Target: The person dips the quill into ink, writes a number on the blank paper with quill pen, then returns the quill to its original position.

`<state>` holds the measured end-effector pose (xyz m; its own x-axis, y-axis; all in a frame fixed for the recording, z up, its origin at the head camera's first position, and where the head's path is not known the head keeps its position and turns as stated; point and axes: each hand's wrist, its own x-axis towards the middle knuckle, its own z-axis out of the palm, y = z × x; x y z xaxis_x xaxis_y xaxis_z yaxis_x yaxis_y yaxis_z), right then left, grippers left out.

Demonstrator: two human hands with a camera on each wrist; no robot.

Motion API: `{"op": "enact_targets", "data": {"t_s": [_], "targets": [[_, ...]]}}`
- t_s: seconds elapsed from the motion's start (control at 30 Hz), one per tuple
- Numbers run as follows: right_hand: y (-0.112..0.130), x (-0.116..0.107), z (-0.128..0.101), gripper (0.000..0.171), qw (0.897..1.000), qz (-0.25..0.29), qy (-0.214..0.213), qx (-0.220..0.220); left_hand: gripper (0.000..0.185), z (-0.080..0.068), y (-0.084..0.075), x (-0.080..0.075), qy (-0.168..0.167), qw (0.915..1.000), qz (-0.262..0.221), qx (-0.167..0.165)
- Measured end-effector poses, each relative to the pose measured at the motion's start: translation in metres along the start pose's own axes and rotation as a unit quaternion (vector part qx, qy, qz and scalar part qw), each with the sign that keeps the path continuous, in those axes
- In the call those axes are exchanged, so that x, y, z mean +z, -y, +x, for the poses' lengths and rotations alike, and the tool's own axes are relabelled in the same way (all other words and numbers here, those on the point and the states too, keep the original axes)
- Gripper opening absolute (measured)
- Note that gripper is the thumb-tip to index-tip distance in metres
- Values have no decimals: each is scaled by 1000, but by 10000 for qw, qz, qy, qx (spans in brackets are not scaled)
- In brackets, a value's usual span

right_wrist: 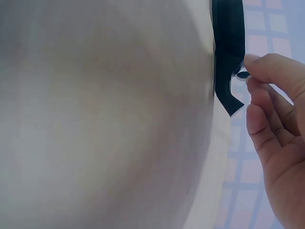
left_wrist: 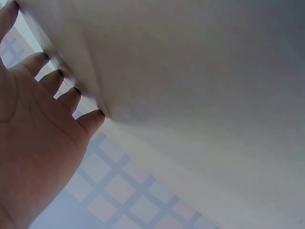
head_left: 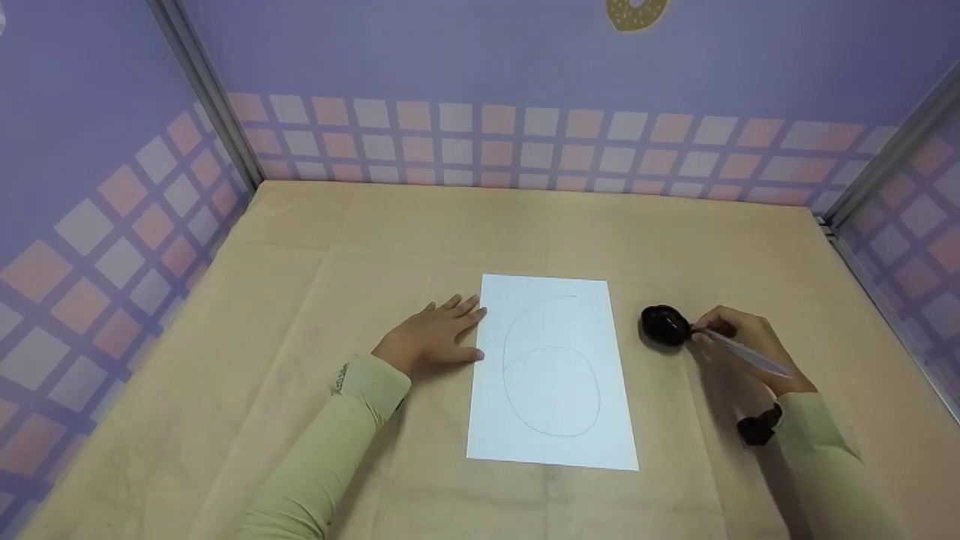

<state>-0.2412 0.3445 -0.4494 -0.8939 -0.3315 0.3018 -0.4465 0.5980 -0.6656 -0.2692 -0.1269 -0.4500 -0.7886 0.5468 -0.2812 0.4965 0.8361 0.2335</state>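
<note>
My left hand (head_left: 431, 341) lies flat beside the paper (head_left: 551, 371); my right hand (head_left: 739, 337) pinches a pen (head_left: 746, 356) against the black dish (head_left: 664, 325); a nudge could tip it.

We recorded a tan, cloth-covered table (head_left: 300, 315) filling the lower two thirds of the head view, creased in long folds running toward the bottom edge. Just below centre of the frame lay a white sheet of paper (head_left: 551, 420), portrait-wise and flat, bearing faint pencilled ovals. Right of the sheet, near but apart from it, sat a small black glossy dish (head_left: 664, 326) on the cloth. A flat left hand (head_left: 435, 339) rested on the cloth, touching the sheet's left edge.
</note>
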Motion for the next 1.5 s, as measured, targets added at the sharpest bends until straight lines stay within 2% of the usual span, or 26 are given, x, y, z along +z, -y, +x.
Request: {"op": "enact_targets", "data": {"t_s": [0.1, 0.23, 0.43, 0.7, 1.03, 1.2, 1.5], "targets": [[13, -2, -1, 13, 9999, 61, 114, -90, 78, 0, 0, 0, 29, 10000, 15, 2], [18, -3, -2, 15, 9998, 89, 90, -133, 78, 0, 1, 0, 33, 10000, 8, -1], [-2, -1, -3, 18, 9997, 44, 24, -244, 78, 1, 0, 1, 57, 10000, 43, -49], [-21, -4, -3, 22, 9992, 132, 384, -37, 79, 0, 1, 1, 44, 10000, 4, -44], [-22, -2, -1, 22, 9976, -650, 154, -166, 78, -2, 0, 1, -60, 9999, -77, 35], [-24, -1, -1, 27, 9965, -811, 151, -114, 79, -1, 1, 1, -59, 9999, -98, -2], [-22, -2, -1, 24, 9949, -971, 281, -28, 79, 0, 1, 2, -54, 10000, -11, -2]]}}
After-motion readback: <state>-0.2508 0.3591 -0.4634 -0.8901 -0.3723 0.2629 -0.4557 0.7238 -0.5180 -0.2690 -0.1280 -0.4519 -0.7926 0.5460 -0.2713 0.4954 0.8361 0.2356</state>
